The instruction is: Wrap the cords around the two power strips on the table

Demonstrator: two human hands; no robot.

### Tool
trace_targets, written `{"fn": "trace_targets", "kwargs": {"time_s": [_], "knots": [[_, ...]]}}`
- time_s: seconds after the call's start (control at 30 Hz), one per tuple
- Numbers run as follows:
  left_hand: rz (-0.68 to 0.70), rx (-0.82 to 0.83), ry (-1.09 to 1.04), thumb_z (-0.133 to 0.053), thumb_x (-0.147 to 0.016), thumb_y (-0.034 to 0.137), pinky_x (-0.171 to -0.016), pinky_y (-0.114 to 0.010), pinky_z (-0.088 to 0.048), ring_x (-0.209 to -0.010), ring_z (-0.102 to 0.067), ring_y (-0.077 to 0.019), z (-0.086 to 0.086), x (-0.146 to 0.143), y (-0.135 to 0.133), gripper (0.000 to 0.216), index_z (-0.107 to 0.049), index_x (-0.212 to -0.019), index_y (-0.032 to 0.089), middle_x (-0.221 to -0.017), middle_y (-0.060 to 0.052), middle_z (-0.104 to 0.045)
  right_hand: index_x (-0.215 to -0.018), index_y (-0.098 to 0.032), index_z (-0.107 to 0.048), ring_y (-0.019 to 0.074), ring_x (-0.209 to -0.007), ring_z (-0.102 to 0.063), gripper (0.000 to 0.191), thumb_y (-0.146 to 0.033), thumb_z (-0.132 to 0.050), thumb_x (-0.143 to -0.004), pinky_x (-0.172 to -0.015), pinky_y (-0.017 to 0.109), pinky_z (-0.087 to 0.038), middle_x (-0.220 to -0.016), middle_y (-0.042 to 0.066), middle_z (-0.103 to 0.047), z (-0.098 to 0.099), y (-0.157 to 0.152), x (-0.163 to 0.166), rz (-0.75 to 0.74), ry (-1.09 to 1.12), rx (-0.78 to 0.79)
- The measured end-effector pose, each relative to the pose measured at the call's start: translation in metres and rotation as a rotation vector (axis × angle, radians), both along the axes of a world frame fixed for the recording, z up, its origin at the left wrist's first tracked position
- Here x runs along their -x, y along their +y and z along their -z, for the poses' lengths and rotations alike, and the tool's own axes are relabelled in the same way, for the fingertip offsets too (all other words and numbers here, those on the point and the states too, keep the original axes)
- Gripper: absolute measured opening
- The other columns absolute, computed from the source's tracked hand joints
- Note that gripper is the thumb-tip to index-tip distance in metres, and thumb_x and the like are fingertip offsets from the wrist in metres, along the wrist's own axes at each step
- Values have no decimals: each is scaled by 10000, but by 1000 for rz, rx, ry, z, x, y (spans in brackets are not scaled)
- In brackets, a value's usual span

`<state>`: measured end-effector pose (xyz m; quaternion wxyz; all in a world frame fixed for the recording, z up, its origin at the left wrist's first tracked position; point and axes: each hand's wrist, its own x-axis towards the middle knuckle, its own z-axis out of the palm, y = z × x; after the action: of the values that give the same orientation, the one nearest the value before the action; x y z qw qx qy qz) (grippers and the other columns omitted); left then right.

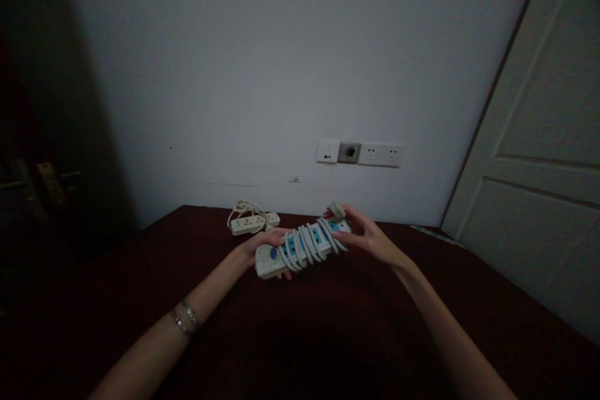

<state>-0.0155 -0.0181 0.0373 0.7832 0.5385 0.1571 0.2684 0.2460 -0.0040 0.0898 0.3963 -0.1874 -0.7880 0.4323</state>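
A white power strip [265, 264] with blue sockets is held tilted above the dark red surface, its right end higher. Its grey cord [307, 242] is wound around it in several loops. My left hand [269, 239] grips the strip near the end with the blue button, thumb on top and some fingertips showing below. At the other end, my right hand [360, 234] has its thumb and fingers closed about the strip and the cord's plug [336, 209]. The right fingers behind the plug are partly hidden.
Behind the strip, a second white power strip [241, 225] with a loosely coiled cord lies on the dark red surface [300, 337] near the wall. Wall sockets [380, 155] sit above it. A white panelled door [539, 200] stands to the right.
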Motion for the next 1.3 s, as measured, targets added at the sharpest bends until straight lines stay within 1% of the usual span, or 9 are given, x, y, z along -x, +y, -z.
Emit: {"fn": "trace_targets", "kwargs": {"time_s": [0.13,0.23,0.33,0.47,0.6,0.87,1.0,1.1,1.3], "knots": [[1,-14,-16,-702,-634,275,-676,-392,-538,-874,-638,-272,4,2,-2,686,-423,-1234,95,-1046,-153,-617,-995,-194,-523,172,-936,-528,334,-276,-671,-707,-851,320,-425,-996,42,-560,0,-1,2,-44,25,45],[5,-67,83,-734,-615,288,-777,-385,-489,-938,-612,-244,6,7,-2,689,-463,-1221,106,-1093,-137,-604,-1008,-183,-518,167,-909,-534,363,-276,-683,-698,-838,316,-427,-981,43,-560,1,-3,5,-59,11,71],[-124,-199,252,-729,-646,395,-842,-326,-430,-964,-586,-207,0,9,-3,638,-529,-1175,101,-1107,-134,-602,-997,-177,-510,165,-885,-532,366,-275,-686,-692,-814,308,-431,-955,44,-558,0,-8,11,-66,-10,91],[-363,-426,400,-622,-762,452,-805,-262,-407,-928,-563,-160,-15,-7,-12,518,-558,-1163,130,-1106,-113,-601,-941,-166,-513,147,-835,-514,315,-275,-682,-699,-763,285,-428,-895,28,-538,2,-16,18,-121,-41,90],[-323,-527,484,-616,-749,489,-738,-260,-419,-827,-559,-162,-16,-30,-19,472,-617,-1034,113,-938,-80,-629,-936,-161,-518,146,-819,-506,307,-300,-677,-713,-727,279,-424,-887,28,-542,5,-18,20,-180,-100,85],[-542,-348,365,-698,-656,340,-631,-221,-406,-666,-549,-114,-13,-50,-23,363,-630,-926,107,-795,-38,-622,-968,-158,-532,142,-829,-512,357,-272,-706,-678,-752,282,-419,-918,32,-546,8,-10,20,-189,-20,153],[-613,-292,363,-648,-650,249,-600,-219,-400,-627,-542,-109,-14,-49,-22,288,-624,-900,108,-758,-30,-621,-1029,-180,-545,146,-869,-519,412,-275,-711,-664,-773,280,-428,-986,33,-557,13,-3,18,-152,-7,130],[-619,-283,354,-623,-646,229,-592,-216,-394,-614,-534,-106,-12,-47,-20,268,-617,-889,115,-741,-21,-616,-1020,-190,-567,134,-785,-528,329,-334,-638,-734,-667,255,-451,-962,34,-580,15,-1,19,-85,-35,102],[-619,-296,242,-639,-620,263,-626,-226,-394,-647,-531,-118,-9,-50,-23,313,-607,-894,115,-762,-22,-609,-877,-197,-555,95,-545,-486,254,-438,-518,-806,-482,210,-434,-692,-4,-550,17,2,25,89,42,128]]}}
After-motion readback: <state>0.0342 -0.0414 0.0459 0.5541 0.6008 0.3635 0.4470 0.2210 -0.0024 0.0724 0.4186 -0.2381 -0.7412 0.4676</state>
